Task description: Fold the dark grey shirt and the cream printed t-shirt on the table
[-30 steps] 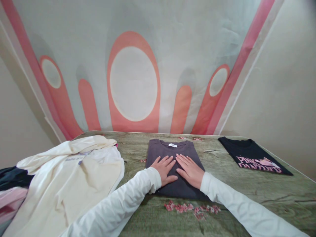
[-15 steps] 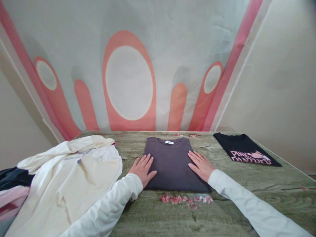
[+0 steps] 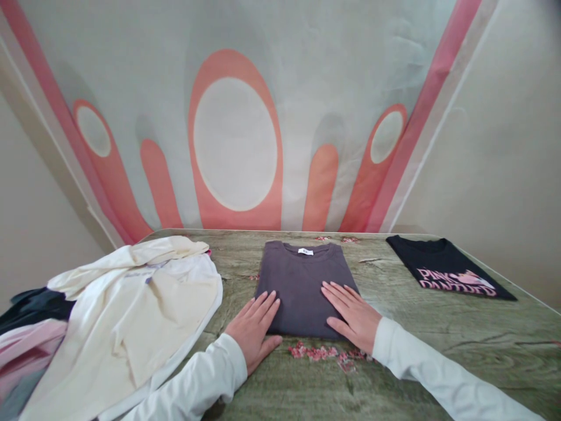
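Observation:
A dark grey-purple T-shirt [image 3: 302, 280] lies folded into a neat rectangle, its neckline and white label at the far side. My left hand [image 3: 255, 326] rests with fingers stretched on the shirt's near left corner, its thumb close to the front fold. On the near right part, my right hand [image 3: 350, 313] lies flat, fingertips pointing inward over the fabric. Both hands are open and grip nothing. Part of the shirt's near right corner is hidden under the right hand.
A loose pile of clothes, with a cream garment [image 3: 162, 316] on top, covers the table's left side. At the far right lies a folded black T-shirt [image 3: 442, 263] with pink print. The wood-patterned table [image 3: 315, 386] has printed pink flowers and meets a wall behind.
Both hands have slid toward me over the folded shirt, from its sides to its near corners. The camera view has shifted slightly.

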Tool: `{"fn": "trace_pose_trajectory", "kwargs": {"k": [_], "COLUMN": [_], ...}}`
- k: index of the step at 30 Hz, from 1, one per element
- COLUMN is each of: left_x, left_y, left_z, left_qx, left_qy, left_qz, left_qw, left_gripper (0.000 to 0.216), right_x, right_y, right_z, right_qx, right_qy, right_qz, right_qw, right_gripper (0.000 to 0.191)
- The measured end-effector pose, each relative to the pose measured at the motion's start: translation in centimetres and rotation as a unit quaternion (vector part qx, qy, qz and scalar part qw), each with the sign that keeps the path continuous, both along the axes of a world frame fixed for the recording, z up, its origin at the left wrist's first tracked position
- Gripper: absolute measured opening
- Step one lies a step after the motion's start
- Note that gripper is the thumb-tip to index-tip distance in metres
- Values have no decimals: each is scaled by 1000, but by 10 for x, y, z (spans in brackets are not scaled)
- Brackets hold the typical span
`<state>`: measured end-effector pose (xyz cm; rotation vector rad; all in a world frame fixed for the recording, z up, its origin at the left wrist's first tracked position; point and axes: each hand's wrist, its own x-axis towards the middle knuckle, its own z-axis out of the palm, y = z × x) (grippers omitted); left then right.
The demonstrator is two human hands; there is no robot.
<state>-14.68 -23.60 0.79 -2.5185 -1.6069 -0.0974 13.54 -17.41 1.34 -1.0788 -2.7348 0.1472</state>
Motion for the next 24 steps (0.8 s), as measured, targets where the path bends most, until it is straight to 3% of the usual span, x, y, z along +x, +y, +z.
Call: {"fn": "trace_pose_trajectory", "kwargs": {"k": [6, 11, 20, 24], "left_x": [-8, -14, -10, -7], "left_y": [2, 6, 5, 5], "left_z": [-4, -4, -5, -7], "left_qx": [3, -3, 23, 39], "left_qy": [-47, -56, -44, -56], "left_qz": [18, -7, 10, 8], "left_qw": [999, 998, 999, 998], "left_gripper": [61, 60, 57, 54], "right_x": [5, 11, 29, 20], "right_y": [7, 17, 53, 67], "right_z": [-7, -15, -21, -16], "right_qx": [9, 12, -8, 5], "right_qy": [-3, -12, -27, -9], "right_qz": [-42, -79, -169, -141], "right_qw": [999, 997, 985, 990], "right_gripper": [61, 65, 70, 67]}}
